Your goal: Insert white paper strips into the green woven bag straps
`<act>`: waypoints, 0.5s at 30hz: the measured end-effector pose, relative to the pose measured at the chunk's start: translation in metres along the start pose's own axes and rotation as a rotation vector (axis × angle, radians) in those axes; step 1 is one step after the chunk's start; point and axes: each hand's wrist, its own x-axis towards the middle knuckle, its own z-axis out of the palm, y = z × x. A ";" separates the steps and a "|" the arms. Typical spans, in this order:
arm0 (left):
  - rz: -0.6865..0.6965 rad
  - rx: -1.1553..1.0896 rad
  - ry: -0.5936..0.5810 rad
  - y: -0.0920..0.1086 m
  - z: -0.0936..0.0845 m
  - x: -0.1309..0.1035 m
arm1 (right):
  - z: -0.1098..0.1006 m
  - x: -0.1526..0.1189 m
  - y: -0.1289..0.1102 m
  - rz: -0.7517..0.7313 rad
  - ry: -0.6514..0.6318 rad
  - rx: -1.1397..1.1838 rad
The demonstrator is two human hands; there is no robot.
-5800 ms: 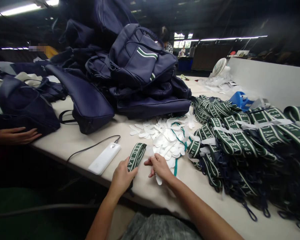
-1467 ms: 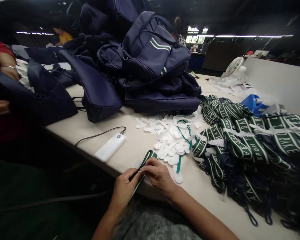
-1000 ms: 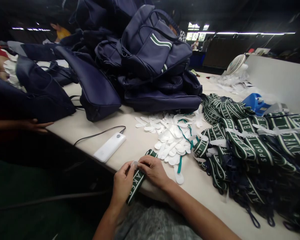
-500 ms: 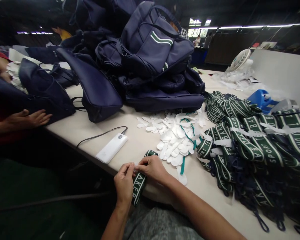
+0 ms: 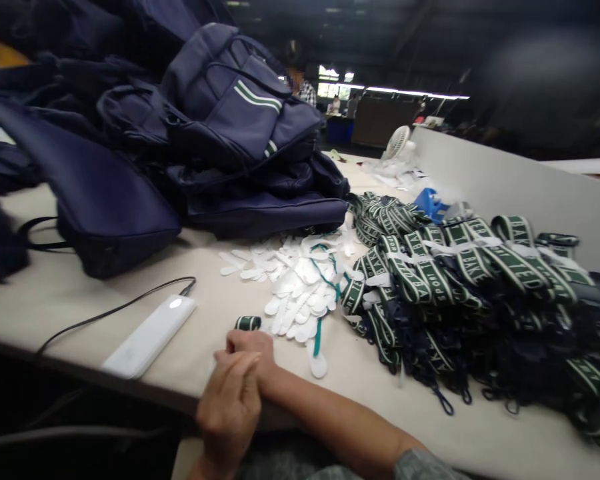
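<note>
Compared with the preceding frame, the view has turned to the right: the bags [image 5: 245, 127] and power bank [image 5: 150, 337] sit further left, and more of the strap pile [image 5: 460, 267] is in view. The left hand [image 5: 230, 403] has come up and across, now overlapping the right hand [image 5: 253, 353]. The lettered face of the strap [image 5: 248, 323], seen below the fingers before, is now covered.

Strap: located at the near edge of the table [image 5: 380, 410], between the power bank and the loose tabs [image 5: 300, 290]. Only its folded far end shows, just beyond the right hand, pointing away from the person, towards the bags. The long axis appears to run from the hands outward; most of the length is hidden, so its exact angle cannot be told.

Right hand: closed, fingers curled over the strap. Left hand: closed, fingers bunched together; whether anything is pinched between them cannot be told. A cable [image 5: 115, 308] runs from the power bank's far end.
</note>
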 end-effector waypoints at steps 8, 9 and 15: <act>-0.908 0.016 -0.350 -0.061 -0.018 -0.008 | -0.011 -0.008 0.012 -0.019 0.061 0.082; -0.895 0.017 -0.380 -0.062 -0.019 -0.012 | -0.010 -0.007 0.012 -0.028 0.050 0.089; -0.733 0.046 -0.483 -0.067 -0.015 -0.019 | -0.008 -0.012 -0.001 -0.015 0.043 0.050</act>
